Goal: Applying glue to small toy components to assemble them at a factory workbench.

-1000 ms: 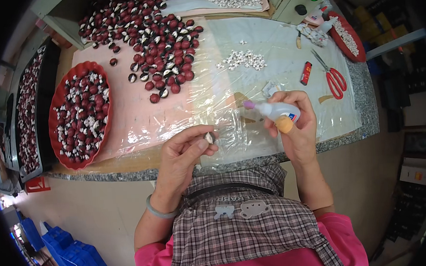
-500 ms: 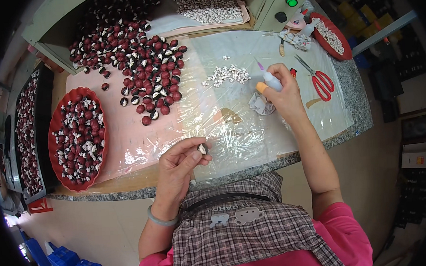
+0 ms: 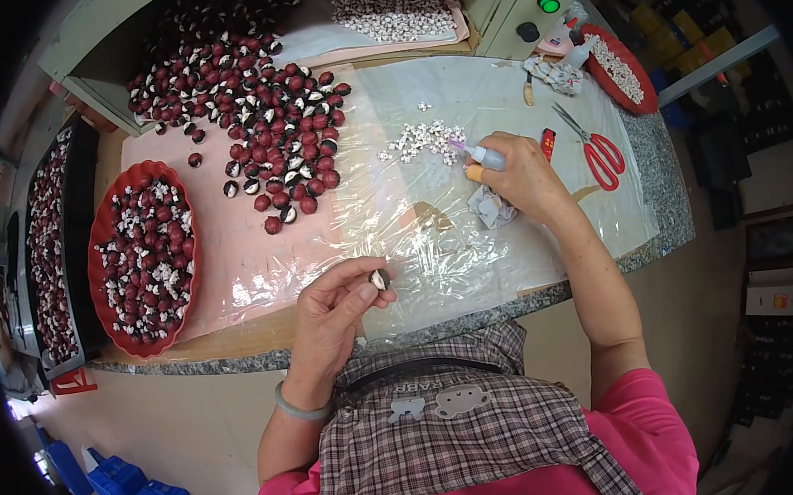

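Note:
My left hand point(image 3: 335, 307) pinches a small dark red and white bead piece point(image 3: 380, 278) between thumb and fingertips, just above the near edge of the table. My right hand point(image 3: 521, 174) is stretched forward and grips a small glue bottle point(image 3: 480, 155) with a purple tip. That tip points at a scatter of tiny white parts point(image 3: 422, 140) on the clear plastic sheet point(image 3: 471, 270). A crumpled bit of tissue point(image 3: 490, 210) lies under my right hand.
A heap of dark red and white beads point(image 3: 262, 120) covers the far left of the table. A red oval tray point(image 3: 138, 254) of them sits at left. Red scissors point(image 3: 595, 149), a red lighter point(image 3: 548, 144), a second red tray point(image 3: 622, 69) and a control box with lit buttons point(image 3: 545, 2) are at right.
My right hand has carried the glue bottle away from my left hand and forward to the white parts. My left hand has stayed near the table edge with its bead piece.

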A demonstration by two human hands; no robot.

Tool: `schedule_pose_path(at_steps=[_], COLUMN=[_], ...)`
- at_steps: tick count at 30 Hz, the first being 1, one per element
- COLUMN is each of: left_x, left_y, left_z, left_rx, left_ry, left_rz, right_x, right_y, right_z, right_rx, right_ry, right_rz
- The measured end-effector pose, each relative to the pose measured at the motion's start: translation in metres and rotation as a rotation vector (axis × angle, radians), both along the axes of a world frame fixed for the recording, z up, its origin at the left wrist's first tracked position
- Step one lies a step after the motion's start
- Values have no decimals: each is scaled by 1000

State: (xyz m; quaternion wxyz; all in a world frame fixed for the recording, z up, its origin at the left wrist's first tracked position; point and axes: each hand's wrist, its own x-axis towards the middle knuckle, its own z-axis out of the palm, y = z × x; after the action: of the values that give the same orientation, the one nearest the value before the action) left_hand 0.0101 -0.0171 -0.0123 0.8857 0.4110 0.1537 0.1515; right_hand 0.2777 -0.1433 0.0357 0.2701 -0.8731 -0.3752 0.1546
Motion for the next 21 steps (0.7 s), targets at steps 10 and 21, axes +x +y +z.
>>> schedule_pose_path(at_steps=[10, 21], left_x=[1, 2], left_y=[0, -4], left_z=[2, 1], left_rx=[-20, 30], left_ry=[-15, 20], left_rz=[1, 48], right_x=[9, 2], right_y=[-4, -13], right_z=[-5, 7], right_rx=[70, 107], right_ry=[-26, 176], right_rz=[250, 125])
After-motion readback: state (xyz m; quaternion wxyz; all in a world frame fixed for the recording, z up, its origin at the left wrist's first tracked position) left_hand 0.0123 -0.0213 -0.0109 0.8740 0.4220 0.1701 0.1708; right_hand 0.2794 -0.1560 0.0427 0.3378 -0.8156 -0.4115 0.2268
